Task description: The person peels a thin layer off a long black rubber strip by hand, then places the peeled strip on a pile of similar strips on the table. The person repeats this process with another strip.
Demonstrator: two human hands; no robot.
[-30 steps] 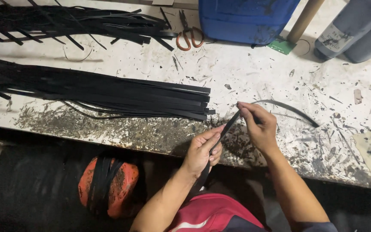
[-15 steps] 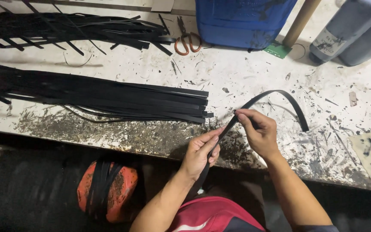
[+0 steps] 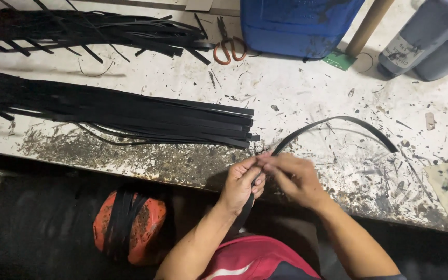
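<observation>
My left hand (image 3: 241, 182) and my right hand (image 3: 292, 177) meet at the near edge of a stained white workbench (image 3: 307, 93), both pinching one long black strip (image 3: 338, 122). The strip arcs away over the bench to the right, and its other end hangs down between my arms toward my lap. Just left of my hands lies a flat bundle of several black strips (image 3: 130, 111), its cut ends close to my left hand. A looser pile of black strips (image 3: 89, 31) sits at the far left of the bench.
Orange-handled scissors (image 3: 228, 45) lie by a blue plastic container (image 3: 296, 26). A wooden pole (image 3: 366, 26) and a grey jug (image 3: 431, 36) stand at the back right. Below the bench an orange round object (image 3: 146, 220) carries black strips draped over it.
My right hand has slid back along the strip toward my left hand, and the two now touch. The strip's free end has swung out to the right in a wider arc.
</observation>
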